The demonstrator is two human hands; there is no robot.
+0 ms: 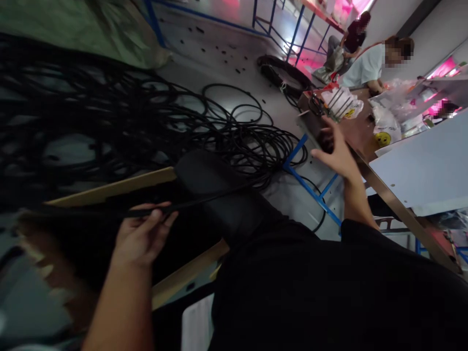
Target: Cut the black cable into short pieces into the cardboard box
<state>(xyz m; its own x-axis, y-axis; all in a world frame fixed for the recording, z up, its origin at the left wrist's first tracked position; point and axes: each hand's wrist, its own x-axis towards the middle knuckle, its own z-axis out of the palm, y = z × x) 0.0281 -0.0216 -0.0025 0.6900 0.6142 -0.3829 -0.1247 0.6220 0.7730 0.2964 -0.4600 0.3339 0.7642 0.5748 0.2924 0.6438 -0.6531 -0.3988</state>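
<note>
A thin black cable (215, 196) runs across my knee, and my left hand (144, 231) is closed around it above an open cardboard box (120, 187). The inside of the box is dark, so its contents are hard to make out. My right hand (338, 153) is raised near the table edge with its fingers spread and nothing in it. Just beyond its fingertips lie scissors (316, 104) on the table corner. Loops of black cable (252, 139) lie on the floor in front of my leg.
A large tangle of black cable (91, 112) spreads over the floor at left beside a pale green sack (80, 29). Farther off lies a coiled black bundle (283, 78). A blue table frame (307, 187) stands at right. Two people sit at the back, one in a white shirt (361, 68).
</note>
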